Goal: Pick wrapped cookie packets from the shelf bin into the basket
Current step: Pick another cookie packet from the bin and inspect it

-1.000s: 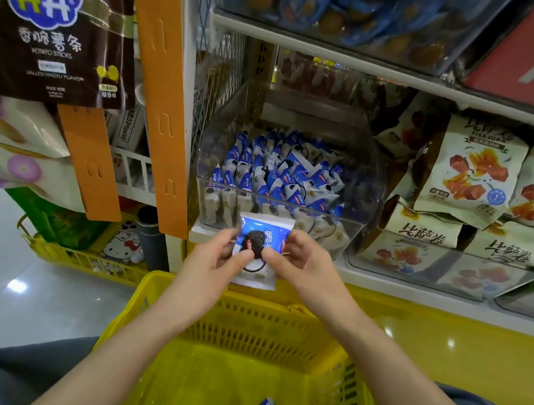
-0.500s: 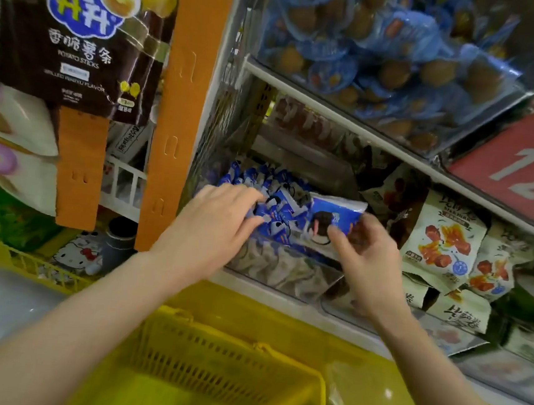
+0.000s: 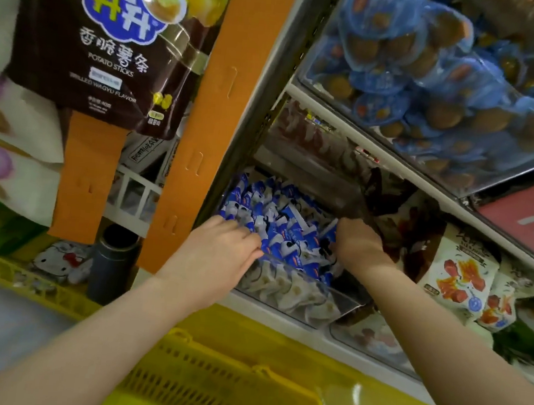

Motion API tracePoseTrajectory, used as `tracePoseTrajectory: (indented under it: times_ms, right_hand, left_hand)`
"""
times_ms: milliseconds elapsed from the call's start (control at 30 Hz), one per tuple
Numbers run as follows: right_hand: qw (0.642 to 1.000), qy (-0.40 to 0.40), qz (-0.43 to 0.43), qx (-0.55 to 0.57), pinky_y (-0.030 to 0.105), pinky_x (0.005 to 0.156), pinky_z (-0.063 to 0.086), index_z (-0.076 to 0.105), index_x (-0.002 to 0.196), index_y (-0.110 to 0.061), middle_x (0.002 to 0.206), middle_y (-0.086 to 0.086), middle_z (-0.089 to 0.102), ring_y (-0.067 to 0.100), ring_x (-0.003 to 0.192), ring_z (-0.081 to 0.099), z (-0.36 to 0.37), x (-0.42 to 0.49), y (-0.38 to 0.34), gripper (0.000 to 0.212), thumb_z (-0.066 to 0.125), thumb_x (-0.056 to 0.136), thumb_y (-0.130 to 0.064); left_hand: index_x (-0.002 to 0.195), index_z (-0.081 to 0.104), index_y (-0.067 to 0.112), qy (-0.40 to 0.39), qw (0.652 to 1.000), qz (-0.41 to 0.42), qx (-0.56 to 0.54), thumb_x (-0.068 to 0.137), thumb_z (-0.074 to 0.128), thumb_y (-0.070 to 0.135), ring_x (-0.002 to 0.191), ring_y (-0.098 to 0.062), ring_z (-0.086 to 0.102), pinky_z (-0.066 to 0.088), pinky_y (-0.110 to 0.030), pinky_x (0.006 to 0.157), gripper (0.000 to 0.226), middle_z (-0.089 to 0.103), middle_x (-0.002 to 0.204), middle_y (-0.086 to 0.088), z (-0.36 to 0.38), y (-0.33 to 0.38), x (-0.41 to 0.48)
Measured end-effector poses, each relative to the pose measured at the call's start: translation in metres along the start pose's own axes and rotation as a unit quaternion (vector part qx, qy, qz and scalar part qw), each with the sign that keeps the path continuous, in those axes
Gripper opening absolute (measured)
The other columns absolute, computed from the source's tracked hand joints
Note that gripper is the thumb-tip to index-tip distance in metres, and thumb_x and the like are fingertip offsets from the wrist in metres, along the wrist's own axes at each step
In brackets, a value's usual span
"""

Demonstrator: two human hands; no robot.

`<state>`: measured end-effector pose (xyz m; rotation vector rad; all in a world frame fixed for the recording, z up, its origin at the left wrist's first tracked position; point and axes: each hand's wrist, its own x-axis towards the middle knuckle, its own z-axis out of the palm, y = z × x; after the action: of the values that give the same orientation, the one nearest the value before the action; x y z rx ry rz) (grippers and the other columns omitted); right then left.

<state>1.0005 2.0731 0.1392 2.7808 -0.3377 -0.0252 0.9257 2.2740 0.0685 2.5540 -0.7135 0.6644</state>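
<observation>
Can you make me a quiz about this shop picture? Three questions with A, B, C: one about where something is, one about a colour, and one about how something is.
1. Where are the left hand and the right hand?
A. In pockets
B. Among the cookie packets in the clear bin
C. Above the person's head

2. What colour is the basket?
A. Red
B. Yellow
C. Black

3. How is the clear bin?
A. Empty
B. Shut under a lid
C. Open on top, with lots of packets inside

Answers:
1 B: both hands reach in among the blue-and-white packets.
2 B: its mesh wall and rim are yellow.
3 C: the hands go straight in from above, and packets are heaped inside.
</observation>
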Motion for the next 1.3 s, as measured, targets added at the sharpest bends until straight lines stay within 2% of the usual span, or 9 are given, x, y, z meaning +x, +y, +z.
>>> tracePoseTrajectory:
  times_ms: [200,433,600,733,800,900,1067,1200,1300]
  right_hand:
    - [0.994,-0.088,-0.014,0.07,0.025,0.067,0.043,0.057,0.111,-0.007,0.113,0.01,0.06,0.02,0.091,0.057,-0.002,0.006,0.003,0.027,0.062,0.087,-0.019]
    - [0.98,-0.074,-0.028,0.181,0.026,0.079,0.044,0.054,0.125,-0.013,0.121,0.009,0.057,0.02,0.101,0.057,0.018,0.01,0.006,0.033,0.053,0.092,-0.012]
    - [0.977,-0.14,-0.027,0.157,0.021,0.066,0.04,0.05,0.128,-0.012,0.117,0.007,0.056,0.01,0.078,0.049,0.018,0.018,0.004,0.035,0.05,0.093,-0.012]
    - [0.982,-0.137,-0.038,0.126,0.022,0.054,0.039,0.055,0.117,-0.009,0.095,0.004,0.055,0.009,0.068,0.051,0.017,0.021,0.0,0.027,0.044,0.097,-0.022]
    - [0.986,-0.03,-0.064,0.152,0.027,0.065,0.045,0.059,0.109,-0.01,0.099,0.007,0.061,0.015,0.077,0.056,0.015,0.023,-0.007,0.023,0.045,0.097,-0.023]
    - [0.935,0.109,-0.177,0.288,0.031,0.079,0.048,0.06,0.112,-0.012,0.106,0.008,0.064,0.019,0.09,0.06,0.005,0.03,-0.027,0.023,0.045,0.096,-0.019]
    - [0.891,0.022,-0.278,0.357,0.013,0.077,0.033,0.056,0.123,-0.008,0.123,0.011,0.06,0.021,0.11,0.055,-0.006,0.053,-0.076,0.029,0.046,0.097,-0.017]
    - [0.893,-0.035,-0.287,0.346,0.027,0.092,0.036,0.053,0.125,-0.008,0.129,0.013,0.054,0.026,0.118,0.05,0.001,0.07,-0.103,0.031,0.046,0.096,-0.018]
    - [0.887,-0.043,-0.284,0.361,0.03,0.091,0.038,0.055,0.121,-0.009,0.125,0.012,0.056,0.025,0.115,0.051,0.004,0.075,-0.108,0.031,0.048,0.096,-0.025]
  left_hand:
    - [0.106,0.06,0.018,0.01,1.0,0.005,-0.019,0.1,0.033,0.029,0.093,-0.018,0.056,0.036,-0.03,0.089,0.03,0.065,0.099,0.001,0.003,-0.003,-0.002]
    - [0.108,0.061,0.018,0.008,1.0,0.005,-0.021,0.099,0.034,0.03,0.095,-0.016,0.057,0.037,-0.029,0.091,0.031,0.066,0.101,0.002,0.001,-0.002,-0.002]
    - [0.12,0.054,0.024,-0.021,0.999,-0.003,-0.036,0.1,0.028,0.032,0.106,-0.009,0.052,0.03,-0.025,0.097,0.034,0.061,0.114,0.008,0.0,-0.002,0.0]
    - [0.125,0.049,0.026,-0.039,0.999,-0.012,-0.032,0.1,0.03,0.03,0.113,-0.008,0.047,0.027,-0.023,0.101,0.032,0.056,0.122,0.009,-0.003,-0.003,-0.004]
    - [0.126,0.05,0.023,-0.04,0.999,-0.014,-0.031,0.099,0.033,0.027,0.115,-0.012,0.047,0.029,-0.025,0.103,0.031,0.056,0.122,0.006,-0.005,-0.002,-0.006]
    - [0.12,0.057,0.017,-0.042,0.999,-0.017,-0.021,0.096,0.045,0.019,0.109,-0.017,0.054,0.038,-0.031,0.098,0.026,0.061,0.114,0.0,-0.012,-0.001,-0.009]
    - [0.115,0.06,0.015,-0.051,0.999,0.0,-0.016,0.09,0.057,0.014,0.1,-0.017,0.059,0.045,-0.03,0.089,0.025,0.063,0.106,0.002,-0.018,-0.006,-0.014]
    - [0.115,0.06,0.015,-0.055,0.998,0.011,-0.008,0.087,0.061,0.018,0.099,-0.014,0.061,0.044,-0.025,0.087,0.029,0.063,0.105,0.004,-0.019,-0.007,-0.015]
    - [0.114,0.06,0.017,-0.049,0.999,0.019,0.001,0.087,0.052,0.024,0.096,-0.012,0.061,0.047,-0.025,0.086,0.029,0.064,0.103,0.006,-0.02,-0.007,-0.014]
